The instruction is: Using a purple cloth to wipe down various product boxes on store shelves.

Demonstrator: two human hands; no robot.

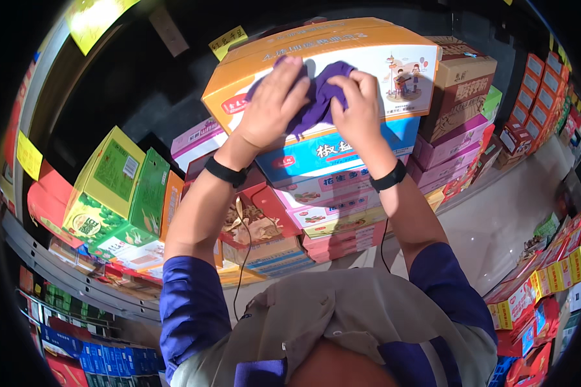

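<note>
A bunched purple cloth (319, 97) lies against the front of a large orange and white carton (403, 61). My left hand (272, 103) presses on the cloth's left part, its fingers long and close together with purple fabric showing around them. Curled fingers of my right hand (357, 106) grip the cloth's right edge. Both hands are side by side against the carton's white face, and part of the cloth is hidden beneath them. Dark bands circle both wrists.
Below the carton is a stack of blue box (342, 151) and pink boxes (332, 193). A brown carton (459, 90) stands to the right. Green and yellow boxes (119, 187) are on the left, beside a metal shelf edge (77, 277). A dark cable (247, 258) hangs near my left forearm.
</note>
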